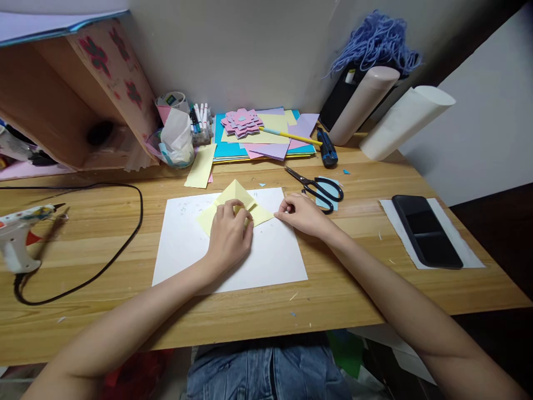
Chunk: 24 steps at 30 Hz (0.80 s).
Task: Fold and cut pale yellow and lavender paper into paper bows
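Observation:
A folded sheet of pale yellow paper (236,192) lies on a white sheet (183,250) in front of me, one corner pointing away and creases showing in its upper part. My left hand (230,230) is on top of it, fingers bent and pressed down on the folds, hiding the lower middle. At the paper's right corner, the thumb and fingertips of my right hand (303,214) are pinched together on the tip. Black-handled scissors (314,186) lie just beyond my right hand, partly over a light blue paper piece (328,191).
A glue gun (19,228) with a looping black cord is at left. Coloured papers (220,150) with a pink paper flower (242,122) and a blue cutter (327,149) are at the back. Paper rolls (406,122) stand back right; a black phone (427,230) lies right.

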{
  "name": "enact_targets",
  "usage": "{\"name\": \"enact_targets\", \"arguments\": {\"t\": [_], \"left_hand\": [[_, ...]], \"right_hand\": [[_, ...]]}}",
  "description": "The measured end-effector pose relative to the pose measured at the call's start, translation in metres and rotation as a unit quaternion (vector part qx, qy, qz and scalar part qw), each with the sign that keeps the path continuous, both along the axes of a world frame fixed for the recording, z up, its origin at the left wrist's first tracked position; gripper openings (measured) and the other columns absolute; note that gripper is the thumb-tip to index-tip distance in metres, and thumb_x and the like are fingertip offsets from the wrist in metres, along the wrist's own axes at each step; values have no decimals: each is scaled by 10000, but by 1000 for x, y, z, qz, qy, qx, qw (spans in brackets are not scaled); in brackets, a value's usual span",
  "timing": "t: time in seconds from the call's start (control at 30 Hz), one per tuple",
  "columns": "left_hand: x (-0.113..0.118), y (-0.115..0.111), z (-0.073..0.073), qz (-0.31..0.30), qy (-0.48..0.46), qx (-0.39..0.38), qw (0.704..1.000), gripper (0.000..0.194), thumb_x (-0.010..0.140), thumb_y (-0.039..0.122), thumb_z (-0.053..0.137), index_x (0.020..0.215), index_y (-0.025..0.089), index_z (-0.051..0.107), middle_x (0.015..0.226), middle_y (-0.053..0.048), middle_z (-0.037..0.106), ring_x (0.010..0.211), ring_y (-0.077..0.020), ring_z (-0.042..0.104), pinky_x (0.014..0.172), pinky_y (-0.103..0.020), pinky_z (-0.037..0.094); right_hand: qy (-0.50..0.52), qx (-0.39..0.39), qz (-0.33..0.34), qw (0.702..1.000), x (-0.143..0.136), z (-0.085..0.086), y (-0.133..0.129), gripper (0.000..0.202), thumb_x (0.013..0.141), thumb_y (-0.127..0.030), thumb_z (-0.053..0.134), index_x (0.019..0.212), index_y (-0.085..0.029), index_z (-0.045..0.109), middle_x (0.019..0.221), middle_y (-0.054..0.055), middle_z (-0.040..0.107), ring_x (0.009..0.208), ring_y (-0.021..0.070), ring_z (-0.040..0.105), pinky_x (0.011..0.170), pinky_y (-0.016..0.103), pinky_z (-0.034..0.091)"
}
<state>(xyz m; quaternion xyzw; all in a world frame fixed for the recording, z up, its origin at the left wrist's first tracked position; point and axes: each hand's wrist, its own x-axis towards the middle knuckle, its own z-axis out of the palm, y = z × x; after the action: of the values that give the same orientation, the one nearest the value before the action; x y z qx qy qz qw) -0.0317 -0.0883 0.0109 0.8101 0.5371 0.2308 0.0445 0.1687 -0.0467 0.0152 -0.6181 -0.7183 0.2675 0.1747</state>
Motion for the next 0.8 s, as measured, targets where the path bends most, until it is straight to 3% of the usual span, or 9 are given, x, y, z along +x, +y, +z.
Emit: {"name": "enact_targets", "arguments": {"t": [0.1, 0.2, 0.3, 0.37, 0.6, 0.8], "left_hand": [[0, -1, 0, -1, 1, -7, 1000, 86, 838, 197, 472, 849, 169, 553, 1095, -114, 481, 946, -247, 421, 805, -407, 423], [-1, -1, 0, -1, -3, -14, 1000, 92, 843, 208, 472, 849, 168, 555, 1076, -113, 492, 966, -253, 421, 814, -411, 419], [-2, -1, -1, -2, -14, -22, 1000, 95, 845, 212, 476, 857, 168, 560, 1064, -107, 501, 977, -252, 420, 829, -413, 416], [-3, -1, -2, -1, -26, -27, 999, 93, 844, 209, 480, 856, 168, 563, 1077, -103, 499, 990, -251, 416, 844, -416, 414], [-5, -2, -2, -13, -60, -50, 997, 114, 835, 128, 456, 832, 168, 563, 1143, -97, 487, 1019, -248, 414, 847, -437, 435], [-8, -3, -2, -26, -50, -52, 997, 152, 832, 90, 433, 868, 165, 559, 1185, -98, 473, 1070, -259, 403, 868, -455, 432]], "right_hand": [[57, 23, 38, 997, 2, 1, -2, 154, 741, -324, 621, 691, -180, 601, 677, 4, 529, 696, 161, 479, 641, 283, 364], [99, 92, 156, 978, -1, 5, -8, 129, 797, -305, 601, 816, -184, 642, 758, 24, 540, 736, 157, 498, 664, 281, 397], [62, 193, 276, 940, -7, 3, -12, 137, 845, -257, 555, 878, -191, 670, 849, 65, 587, 837, 183, 507, 716, 306, 410], [28, 231, 320, 918, -10, -1, -13, 189, 886, -232, 488, 903, -185, 670, 862, 76, 618, 830, 182, 518, 686, 297, 414], [-120, 242, 394, 879, -11, 1, -14, 311, 936, -169, 334, 1040, -218, 623, 901, 69, 640, 773, 168, 538, 650, 290, 388], [-155, 237, 408, 868, -16, 6, -16, 339, 946, -162, 299, 1131, -239, 573, 902, 73, 619, 766, 163, 518, 655, 304, 379]]}}
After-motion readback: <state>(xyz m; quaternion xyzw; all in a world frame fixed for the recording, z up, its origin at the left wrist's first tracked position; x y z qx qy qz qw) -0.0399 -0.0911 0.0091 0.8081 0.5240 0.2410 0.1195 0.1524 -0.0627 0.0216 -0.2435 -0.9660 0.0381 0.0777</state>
